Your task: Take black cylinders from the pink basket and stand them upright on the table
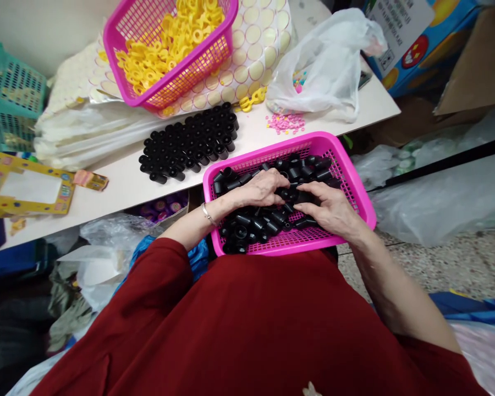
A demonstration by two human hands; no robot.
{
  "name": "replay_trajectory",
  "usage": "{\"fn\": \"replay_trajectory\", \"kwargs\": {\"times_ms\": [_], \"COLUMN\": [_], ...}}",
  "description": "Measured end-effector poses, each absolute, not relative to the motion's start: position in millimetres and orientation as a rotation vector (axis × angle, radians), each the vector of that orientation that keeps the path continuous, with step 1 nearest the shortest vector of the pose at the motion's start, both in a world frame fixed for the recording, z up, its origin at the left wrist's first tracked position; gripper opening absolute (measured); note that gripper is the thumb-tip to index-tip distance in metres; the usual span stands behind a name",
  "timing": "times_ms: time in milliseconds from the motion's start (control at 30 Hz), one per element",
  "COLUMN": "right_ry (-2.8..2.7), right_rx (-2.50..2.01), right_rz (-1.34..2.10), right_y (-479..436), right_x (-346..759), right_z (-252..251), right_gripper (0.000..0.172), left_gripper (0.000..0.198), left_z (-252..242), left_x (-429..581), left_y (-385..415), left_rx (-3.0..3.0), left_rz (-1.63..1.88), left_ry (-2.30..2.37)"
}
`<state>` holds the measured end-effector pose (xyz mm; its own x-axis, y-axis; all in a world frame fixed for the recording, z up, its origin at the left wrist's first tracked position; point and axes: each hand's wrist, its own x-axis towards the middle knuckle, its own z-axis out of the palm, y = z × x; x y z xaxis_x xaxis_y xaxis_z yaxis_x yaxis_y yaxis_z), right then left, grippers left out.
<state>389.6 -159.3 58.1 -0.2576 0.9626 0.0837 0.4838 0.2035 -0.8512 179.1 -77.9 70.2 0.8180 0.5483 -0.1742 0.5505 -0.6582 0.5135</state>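
Observation:
A pink plastic basket (357, 187) rests against my front, partly filled with loose black plastic cylinders (256, 223), hollow at one end. Both of my hands are in it. My left hand (264, 188) reaches in from the left, its fingers bent around a black cylinder near the middle of the pile. Opposite it, my right hand (328, 208) has thumb and forefinger stretched apart, their tips touching the pieces. Some fingertips are hidden among the black parts. On the table just beyond, more black cylinders (185, 140) stand upright in a tight block.
On the white table (119, 179) stands a pink basket of yellow plastic parts (173, 44). Small pink beads (286, 122) lie beside a white plastic bag (325, 66). A yellow card box (28, 184) and a green basket (14, 99) are at the left; a blue carton (421, 44) is at the right.

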Motion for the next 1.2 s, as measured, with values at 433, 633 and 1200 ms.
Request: {"fn": "replay_trajectory", "kwargs": {"times_ms": [433, 633, 1200], "right_ry": [-2.086, -1.588, -1.617], "right_rx": [-1.359, -1.43, -1.209], "right_rz": [0.744, 0.977, 1.216], "right_y": [-162.8, -163.7, -163.3], "right_x": [378.8, 360.2, 360.0], "right_z": [70.4, 57.4, 59.9], "right_gripper": [0.027, 0.052, 0.017], "left_gripper": [0.024, 0.016, 0.039], "left_z": [80.3, 91.5, 76.1], "left_x": [181.5, 173.4, -19.5], "left_y": [-89.9, -103.7, -118.9], "left_rx": [2.172, 2.29, 1.221], "left_rz": [0.29, 0.3, 1.276], "left_ry": [0.799, 0.797, 2.429]}}
